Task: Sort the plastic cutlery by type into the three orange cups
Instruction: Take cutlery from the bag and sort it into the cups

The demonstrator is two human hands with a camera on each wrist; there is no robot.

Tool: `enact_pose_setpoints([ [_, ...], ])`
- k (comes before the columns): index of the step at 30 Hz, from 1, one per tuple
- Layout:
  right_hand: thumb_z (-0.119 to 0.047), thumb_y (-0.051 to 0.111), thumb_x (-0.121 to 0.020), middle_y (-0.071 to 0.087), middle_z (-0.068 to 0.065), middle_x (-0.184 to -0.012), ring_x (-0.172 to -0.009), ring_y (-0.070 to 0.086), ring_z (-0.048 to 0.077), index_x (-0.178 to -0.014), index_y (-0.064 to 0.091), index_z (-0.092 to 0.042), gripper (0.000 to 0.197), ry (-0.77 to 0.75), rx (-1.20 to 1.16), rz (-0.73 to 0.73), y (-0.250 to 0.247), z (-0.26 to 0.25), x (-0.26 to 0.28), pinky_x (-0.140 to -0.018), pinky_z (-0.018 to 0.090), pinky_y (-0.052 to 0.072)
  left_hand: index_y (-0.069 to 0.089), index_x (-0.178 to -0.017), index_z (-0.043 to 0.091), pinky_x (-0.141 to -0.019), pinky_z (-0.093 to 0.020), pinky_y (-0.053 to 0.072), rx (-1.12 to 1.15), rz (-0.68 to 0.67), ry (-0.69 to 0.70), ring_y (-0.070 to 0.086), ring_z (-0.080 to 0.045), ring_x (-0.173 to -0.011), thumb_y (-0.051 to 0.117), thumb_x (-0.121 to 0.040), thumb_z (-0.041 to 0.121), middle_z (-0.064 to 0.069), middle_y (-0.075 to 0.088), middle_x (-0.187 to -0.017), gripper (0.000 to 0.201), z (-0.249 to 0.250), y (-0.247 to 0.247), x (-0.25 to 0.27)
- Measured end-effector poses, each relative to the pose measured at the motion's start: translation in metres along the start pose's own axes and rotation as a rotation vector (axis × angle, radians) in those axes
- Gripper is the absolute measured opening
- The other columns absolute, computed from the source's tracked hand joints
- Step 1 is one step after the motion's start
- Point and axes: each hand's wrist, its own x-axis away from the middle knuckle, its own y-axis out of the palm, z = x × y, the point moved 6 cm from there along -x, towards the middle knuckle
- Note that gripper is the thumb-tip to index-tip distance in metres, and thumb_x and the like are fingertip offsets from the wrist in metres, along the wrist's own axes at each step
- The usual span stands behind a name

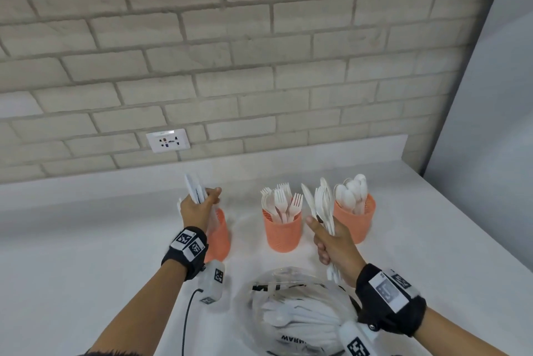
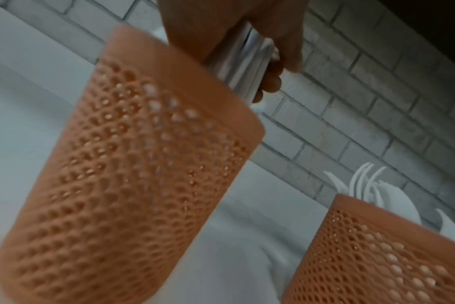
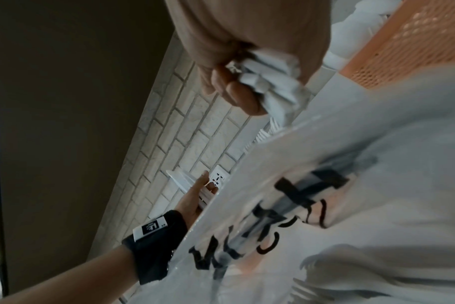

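On the white counter (image 1: 86, 240) stand 3 orange mesh cups in a row before a brick wall (image 1: 259, 52). The left hand (image 1: 199, 208) has its grip curled round a bundle of white knives (image 1: 194, 187), held upright just above the left cup (image 1: 219, 236), with the lower ends of the bundle reaching down to that cup's mouth; the left wrist view shows the fingers (image 2: 271, 82) wrapped round the handles right over the rim. The middle cup (image 1: 284, 233) is packed with forks (image 1: 281, 201), tines up. The right cup (image 1: 357, 218) holds spoons (image 1: 353, 191), bowls up. The right hand (image 1: 334, 243) has its grip closed round a bunch of mixed white cutlery (image 1: 321, 205), held upright between the middle and right cups and nearer the person; what types are in it cannot be told for sure. Below the right hand, at the counter's near edge, lies a clear plastic bag (image 1: 294, 309) with black lettering and more white cutlery inside. A white socket (image 1: 168, 140) sits in the wall behind the left cup. Both wrists wear black bands with printed markers.
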Motion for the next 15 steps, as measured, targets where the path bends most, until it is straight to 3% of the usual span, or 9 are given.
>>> enact_pose_setpoints([
  [4, -0.032, 0.056, -0.091, 0.036, -0.009, -0.046, -0.035, 0.028, 0.005, -0.096, 0.053, -0.012, 0.021, 0.005, -0.011, 0.001, 0.004, 0.002, -0.004, -0.035, 0.016, 0.028, 0.057, -0.079, 0.021, -0.072, -0.033, 0.049, 0.014, -0.010, 0.016, 0.056, -0.016, -0.064, 0.071, -0.077, 0.001, -0.003, 0.059, -0.072, 0.025, -0.005, -0.004, 0.001],
  [9, -0.032, 0.054, -0.092, 0.038, -0.008, -0.046, -0.035, 0.030, 0.006, -0.106, 0.054, -0.004, 0.030, 0.010, -0.016, -0.016, 0.012, 0.002, -0.007, -0.036, 0.017, 0.029, 0.058, -0.091, 0.022, -0.082, -0.037, 0.050, -0.020, -0.041, 0.063, 0.058, -0.016, -0.068, 0.071, -0.078, 0.006, 0.000, 0.060, -0.073, 0.025, -0.001, -0.001, 0.002],
  [11, -0.032, 0.054, -0.092, 0.038, -0.008, -0.046, -0.035, 0.031, 0.006, -0.103, 0.054, -0.005, 0.030, 0.013, -0.013, -0.029, 0.013, 0.003, -0.006, -0.036, 0.017, 0.029, 0.060, -0.100, 0.018, -0.092, -0.037, 0.048, -0.097, -0.039, 0.084, 0.061, -0.019, -0.087, 0.072, -0.079, 0.015, -0.002, 0.062, -0.090, 0.025, 0.001, 0.000, 0.004],
  [13, -0.034, 0.052, -0.093, 0.038, -0.009, -0.046, -0.035, 0.030, 0.006, -0.103, 0.053, -0.006, 0.030, 0.022, -0.020, -0.038, 0.014, 0.003, -0.005, -0.036, 0.018, 0.028, 0.058, -0.114, 0.014, -0.099, -0.030, 0.040, -0.208, -0.018, 0.165, 0.053, -0.018, -0.113, 0.070, -0.081, 0.021, -0.005, 0.057, -0.117, 0.036, 0.009, 0.001, 0.010],
  [15, -0.036, 0.049, -0.094, 0.039, -0.009, -0.047, -0.036, 0.030, 0.006, -0.106, 0.053, -0.009, 0.030, 0.040, -0.040, -0.045, 0.014, 0.004, -0.003, -0.037, 0.018, 0.028, 0.056, -0.122, 0.011, -0.100, -0.025, 0.032, -0.260, 0.019, 0.306, 0.044, -0.010, -0.117, 0.068, -0.083, 0.020, -0.004, 0.046, -0.129, 0.041, 0.030, 0.002, 0.021],
])
